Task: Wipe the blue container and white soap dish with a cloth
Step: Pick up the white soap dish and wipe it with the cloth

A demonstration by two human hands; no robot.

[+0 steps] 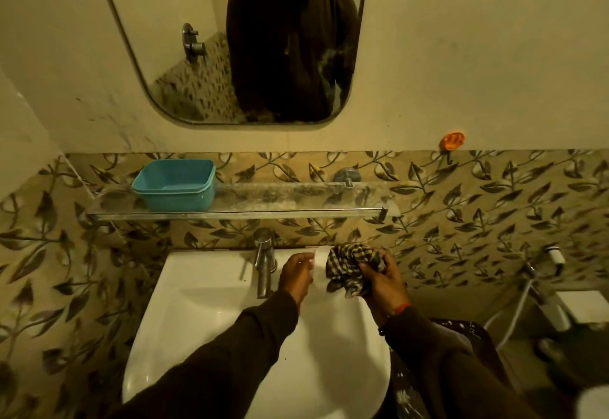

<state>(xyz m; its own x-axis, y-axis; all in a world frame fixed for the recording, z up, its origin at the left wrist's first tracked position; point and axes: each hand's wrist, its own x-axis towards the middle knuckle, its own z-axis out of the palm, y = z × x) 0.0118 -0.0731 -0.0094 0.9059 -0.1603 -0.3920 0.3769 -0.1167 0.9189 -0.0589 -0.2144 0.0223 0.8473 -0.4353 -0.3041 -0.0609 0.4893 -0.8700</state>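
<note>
The blue container (174,186) stands on the left part of a glass shelf (296,202) above the basin. Over the basin's back edge, my left hand (295,276) grips the white soap dish (320,262), which is mostly hidden between my hands. My right hand (384,278) holds a bunched checked cloth (351,268) pressed against the right side of the dish.
A chrome tap (263,262) rises just left of my left hand. The white basin (257,329) lies below. A mirror (244,39) hangs on the wall, an orange hook (453,140) sits to its lower right, and a spray hose (540,273) is at the far right.
</note>
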